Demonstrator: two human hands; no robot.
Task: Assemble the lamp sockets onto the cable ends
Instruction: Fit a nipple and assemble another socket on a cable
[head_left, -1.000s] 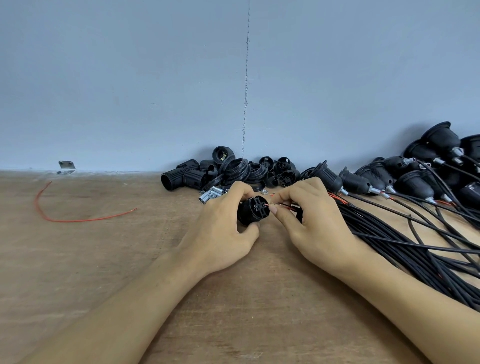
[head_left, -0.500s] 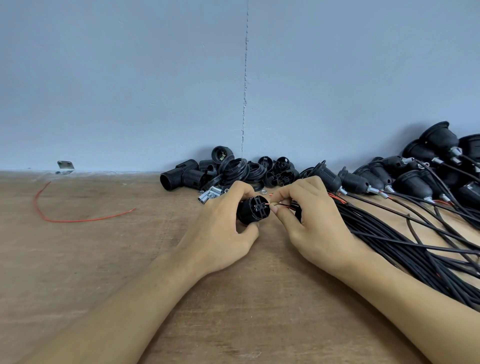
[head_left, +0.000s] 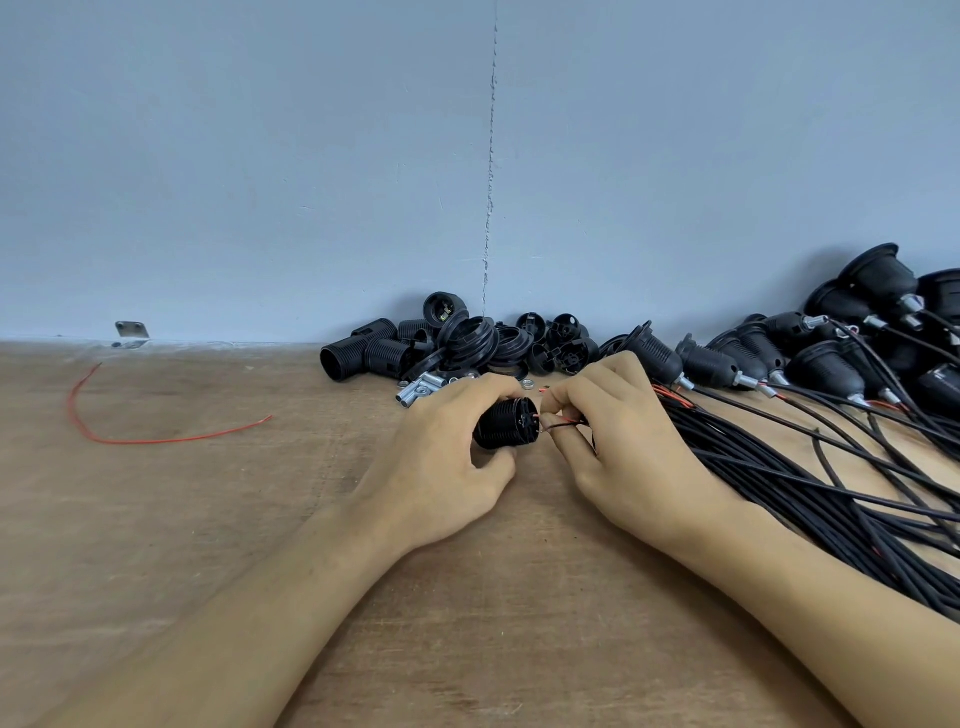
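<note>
My left hand (head_left: 441, 462) grips a black ribbed lamp socket body (head_left: 506, 428) lying on its side on the wooden table (head_left: 208, 519), its terminal end facing right. My right hand (head_left: 623, 447) pinches the thin red and black wires of a cable end (head_left: 558, 426) right at the socket's terminal face. The wire tips touch that face. The cable itself runs back under my right hand into a thick bundle of black cables (head_left: 779, 467) on the right.
Loose black socket parts and rings (head_left: 467, 343) are heaped against the blue wall behind my hands, with small metal tubes (head_left: 421, 389) in front. Sockets fitted on cables (head_left: 810, 358) pile up at the right. A loose red wire (head_left: 156, 439) lies at the left.
The hands stay almost where they were. The socket has turned slightly in my left hand, and my right fingers have shifted the wire ends a little against its terminal face.
</note>
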